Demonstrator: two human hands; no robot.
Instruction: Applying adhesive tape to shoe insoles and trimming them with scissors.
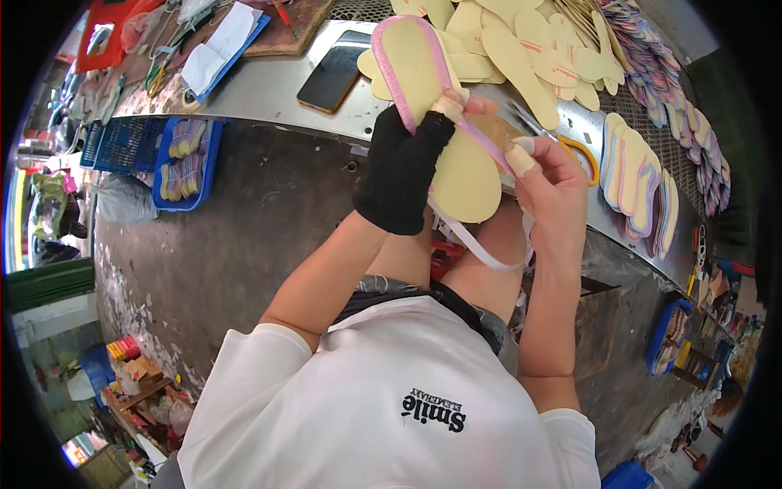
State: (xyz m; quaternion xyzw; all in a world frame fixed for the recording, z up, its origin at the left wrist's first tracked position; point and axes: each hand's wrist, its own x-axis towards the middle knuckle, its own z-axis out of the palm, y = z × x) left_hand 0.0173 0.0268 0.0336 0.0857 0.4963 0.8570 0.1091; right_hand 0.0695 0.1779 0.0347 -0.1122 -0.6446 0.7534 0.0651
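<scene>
Over the bench edge I hold a cream shoe insole with its rounded toe end up and to the left. A glittery pink binding strip runs around the toe end's edge; the lower end has bare cream edges. My left hand, in a black fingerless glove, pinches the insole and strip at the narrow middle. My right hand, bare with wrapped fingertips, is closed on the strip to the right, drawing it out from the insole's side. The strip's paler tail loops down over my lap.
Loose cream insoles pile at the back of the metal bench. Bound insoles stand stacked at right. Yellow-handled scissors lie behind my right hand. A phone lies left of the insole. A blue basket holds bundled insoles.
</scene>
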